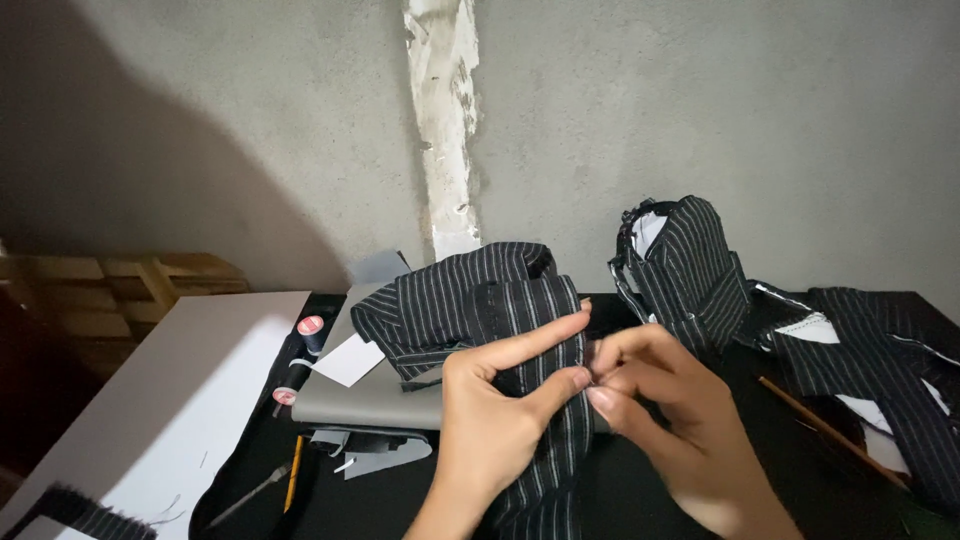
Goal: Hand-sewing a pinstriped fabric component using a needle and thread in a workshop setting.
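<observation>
A black cloth piece with thin white stripes [470,300] is held up over a dark table. My left hand [495,420] grips it from below, thumb and forefinger stretched across its front. My right hand [670,420] pinches the same strip at its right edge, fingertips meeting my left thumb. The strip hangs down between both wrists to the bottom of the view.
More striped cloth pieces [690,270] lie heaped at the right, with a thin wooden stick [830,430]. A grey pad [370,400], a white paper slip [345,362], two thread spools [310,328], a pencil [294,482] and a white board [170,400] sit left. A concrete wall stands behind.
</observation>
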